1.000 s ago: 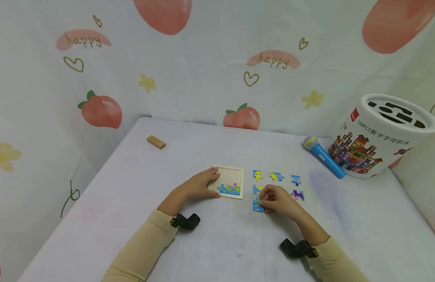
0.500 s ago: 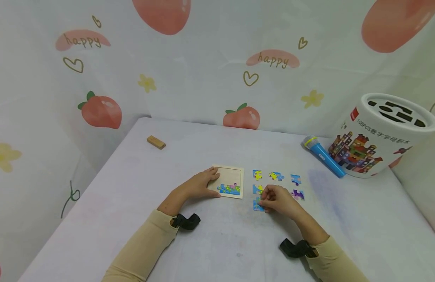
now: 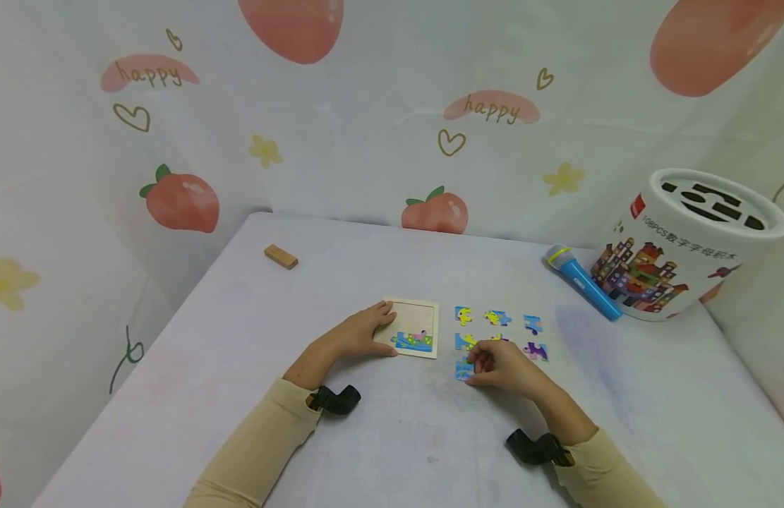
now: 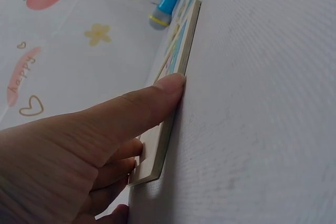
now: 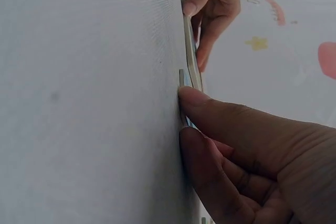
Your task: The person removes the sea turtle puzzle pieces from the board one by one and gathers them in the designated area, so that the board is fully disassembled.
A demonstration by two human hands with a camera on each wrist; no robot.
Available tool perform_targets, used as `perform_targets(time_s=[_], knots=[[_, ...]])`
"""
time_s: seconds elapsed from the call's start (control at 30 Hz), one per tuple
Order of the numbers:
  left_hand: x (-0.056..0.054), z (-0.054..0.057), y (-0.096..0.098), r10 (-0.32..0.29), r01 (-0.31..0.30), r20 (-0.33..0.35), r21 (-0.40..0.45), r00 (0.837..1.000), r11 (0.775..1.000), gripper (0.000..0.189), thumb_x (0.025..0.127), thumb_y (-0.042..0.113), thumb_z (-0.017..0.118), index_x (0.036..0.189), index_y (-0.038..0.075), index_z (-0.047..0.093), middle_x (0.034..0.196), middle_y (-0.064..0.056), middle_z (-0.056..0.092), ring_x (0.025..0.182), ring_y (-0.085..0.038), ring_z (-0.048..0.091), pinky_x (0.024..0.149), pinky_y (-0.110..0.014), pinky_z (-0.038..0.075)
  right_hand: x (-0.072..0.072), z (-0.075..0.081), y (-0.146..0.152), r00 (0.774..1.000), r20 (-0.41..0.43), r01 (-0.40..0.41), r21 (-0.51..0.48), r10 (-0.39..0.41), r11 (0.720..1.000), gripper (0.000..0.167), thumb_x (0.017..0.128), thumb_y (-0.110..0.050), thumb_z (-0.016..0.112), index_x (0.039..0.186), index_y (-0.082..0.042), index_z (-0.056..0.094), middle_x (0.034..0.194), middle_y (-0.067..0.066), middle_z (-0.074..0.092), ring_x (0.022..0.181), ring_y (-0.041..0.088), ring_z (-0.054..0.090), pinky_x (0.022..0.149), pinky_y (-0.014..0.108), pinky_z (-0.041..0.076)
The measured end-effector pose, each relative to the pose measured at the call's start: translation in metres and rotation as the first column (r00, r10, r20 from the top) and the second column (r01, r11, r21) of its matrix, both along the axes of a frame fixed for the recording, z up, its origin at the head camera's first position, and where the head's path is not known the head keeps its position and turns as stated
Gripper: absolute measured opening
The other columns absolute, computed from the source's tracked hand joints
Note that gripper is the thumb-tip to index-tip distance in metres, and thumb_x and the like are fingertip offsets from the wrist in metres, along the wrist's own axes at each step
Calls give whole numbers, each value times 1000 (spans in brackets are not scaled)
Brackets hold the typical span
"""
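Observation:
In the head view, my left hand [image 3: 361,333] holds the square wooden puzzle board [image 3: 418,315] at its left side. The left wrist view has the thumb on the near edge of the board [image 4: 152,156] and the other fingers at the left end. Joined puzzle pieces [image 3: 413,342] lie along the inside bottom of the board. To the right, my right hand [image 3: 507,368] pinches a blue puzzle piece [image 3: 462,370] on the table; thumb and index finger are at its edges in the right wrist view. That hand partly hides another piece behind it.
Several loose puzzle pieces [image 3: 533,324] lie in rows right of the board. A blue toy microphone [image 3: 585,282] leans by a large white bucket [image 3: 677,247] at the back right. A small wooden block [image 3: 281,256] sits at the back left.
My right hand has shifted slightly nearer and spread its thumb and index finger to the piece's edges, showing more of the piece behind. The left hand and board have stayed still.

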State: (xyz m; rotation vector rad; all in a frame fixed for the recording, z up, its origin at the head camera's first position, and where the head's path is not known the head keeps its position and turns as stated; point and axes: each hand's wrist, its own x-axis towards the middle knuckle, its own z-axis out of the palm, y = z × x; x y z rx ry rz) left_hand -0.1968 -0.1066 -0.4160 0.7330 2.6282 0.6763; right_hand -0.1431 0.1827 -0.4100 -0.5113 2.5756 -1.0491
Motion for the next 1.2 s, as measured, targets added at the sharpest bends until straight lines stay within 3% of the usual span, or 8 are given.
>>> perform_targets(time_s=[0.27,0.53,0.9,1.2], knots=[[0,-1,-1,-8,8,-11,-3,1000,1000,79,80,37,71,142,4,36,154,-10,22,145,-24,15,116,-41,20,-1,5,-2,999,-46,1,53,1,999,32,71,-25,81,86,-3,62,71,-1,56,64,10,49,55,20,44],[0,0,-1,7,-7,0,-5,1000,1000,79,79,37,72,142,4,37,154,-9,23,145,-24,16,116,-41,20,-9,6,-6,999,0,-50,-16,50,999,26,74,-20,78,87,-2,64,71,0,56,63,10,50,55,19,44],[0,-2,0,-8,8,-3,6,1000,1000,79,80,37,72,142,3,36,154,-10,22,145,-25,16,116,-41,20,-25,21,-29,1000,-11,-20,36,20,999,28,76,-20,77,95,-2,66,73,0,57,68,12,51,60,21,45],[0,-2,-1,-5,5,-14,10,1000,1000,79,80,38,72,142,3,36,154,-11,23,145,-25,16,116,-42,21,-42,20,-46,999,-6,-40,-9,40,999,31,76,-21,76,99,-2,67,80,3,60,69,11,54,59,22,46]])
